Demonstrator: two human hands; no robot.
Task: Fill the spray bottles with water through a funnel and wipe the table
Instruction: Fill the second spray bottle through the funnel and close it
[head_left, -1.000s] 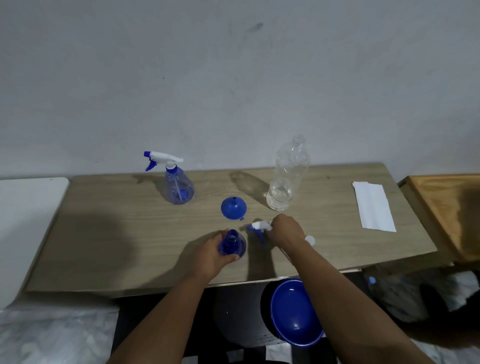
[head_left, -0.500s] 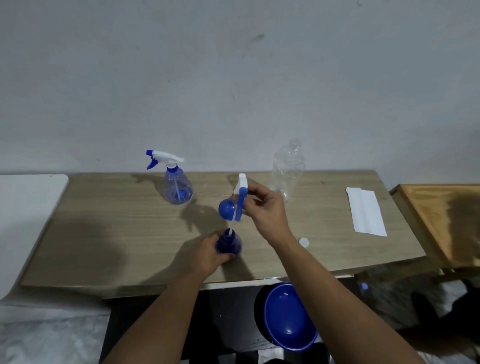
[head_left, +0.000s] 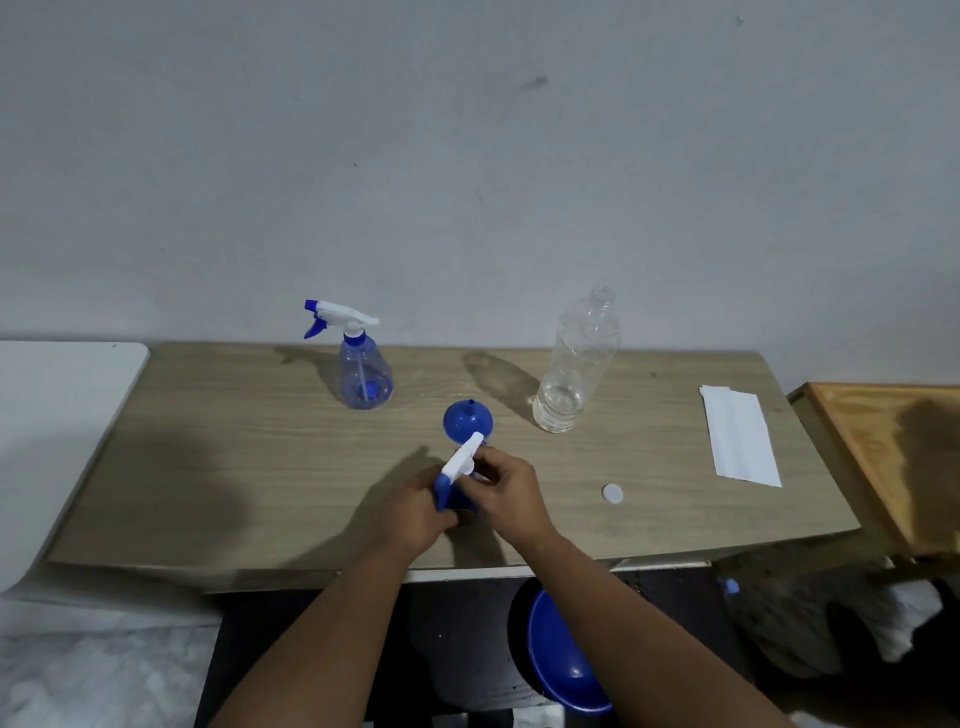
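A small blue spray bottle (head_left: 457, 501) stands near the table's front edge, mostly hidden by my hands. My left hand (head_left: 413, 512) wraps its body. My right hand (head_left: 506, 491) grips the white and blue spray head (head_left: 461, 461) sitting at the bottle's neck. Just behind lies a blue funnel (head_left: 465, 421) on the wooden table (head_left: 234, 467). A second spray bottle (head_left: 361, 371), head on, stands at the back left. A clear plastic water bottle (head_left: 576, 369) without its cap stands at the back, with a little water in it.
A white bottle cap (head_left: 612, 493) lies right of my hands. A folded white cloth (head_left: 740, 441) rests at the table's right end. A blue basin (head_left: 563, 654) sits on the floor below. A wooden board (head_left: 893, 457) adjoins on the right, a white surface (head_left: 57, 415) on the left.
My right hand picked the spray head up from the table, lifted it, then brought it down onto the neck of the bottle held by my left hand.
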